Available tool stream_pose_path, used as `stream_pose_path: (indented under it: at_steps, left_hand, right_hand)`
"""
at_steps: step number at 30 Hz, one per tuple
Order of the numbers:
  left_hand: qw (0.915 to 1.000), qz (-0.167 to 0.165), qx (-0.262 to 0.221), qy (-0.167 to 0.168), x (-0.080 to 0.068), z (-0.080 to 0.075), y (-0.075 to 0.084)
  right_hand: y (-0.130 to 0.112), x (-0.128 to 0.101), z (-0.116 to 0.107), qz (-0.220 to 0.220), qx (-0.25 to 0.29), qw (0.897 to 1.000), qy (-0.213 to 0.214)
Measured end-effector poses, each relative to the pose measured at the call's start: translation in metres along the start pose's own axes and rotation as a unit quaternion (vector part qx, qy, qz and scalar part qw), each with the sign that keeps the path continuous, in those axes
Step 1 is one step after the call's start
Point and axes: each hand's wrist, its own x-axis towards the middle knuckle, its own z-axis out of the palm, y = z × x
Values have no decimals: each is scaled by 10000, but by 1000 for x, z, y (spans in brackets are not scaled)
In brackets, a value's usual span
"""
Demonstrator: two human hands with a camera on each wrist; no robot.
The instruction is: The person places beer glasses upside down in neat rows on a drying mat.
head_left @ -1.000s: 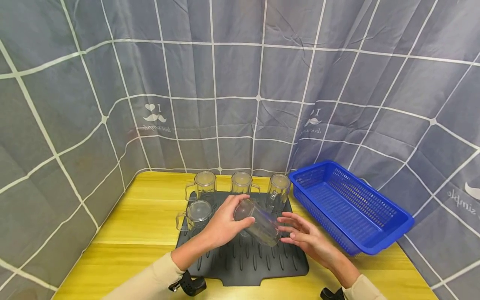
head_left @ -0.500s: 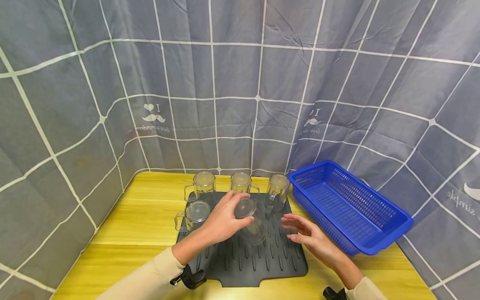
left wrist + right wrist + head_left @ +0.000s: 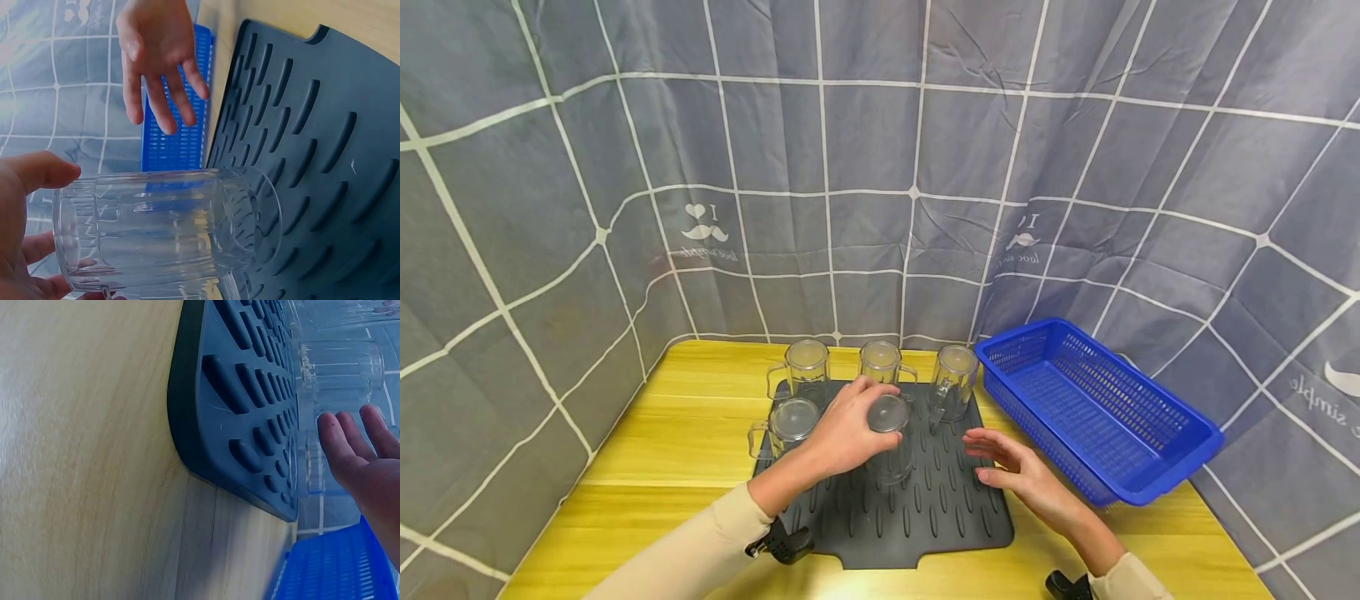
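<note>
My left hand [image 3: 859,423] grips a clear glass mug [image 3: 891,440] by its base, turned mouth-down over the dark grey ribbed mat [image 3: 925,517]. In the left wrist view the mug [image 3: 162,231] has its rim close to the mat [image 3: 312,156]; whether they touch I cannot tell. My right hand [image 3: 1000,462] hovers open to the right of the mug, fingers spread and holding nothing. It shows beyond the mug in the left wrist view [image 3: 159,69]. The right wrist view shows its fingertips [image 3: 350,450] above the mat's edge [image 3: 237,394].
Several other clear mugs stand mouth-down on the mat: three along the back [image 3: 807,371] [image 3: 880,362] [image 3: 955,379] and one at the left [image 3: 792,425]. A blue plastic basket [image 3: 1097,408] sits at the right on the yellow wooden table [image 3: 670,442]. Grey checked curtains enclose the table.
The mug was tilted on its side between both hands; my left hand has turned it mouth-down and lowered it to the mat. My right hand has come off it and drawn back to the right.
</note>
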Motion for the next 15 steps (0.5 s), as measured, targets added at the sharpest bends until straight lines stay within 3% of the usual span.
stream_pose_path:
  at_steps: [15]
  left_hand:
    - [9993, -164, 193, -273, 4, 5, -6]
  right_hand:
    - [3, -3, -2, -47, 2, 10000, 77]
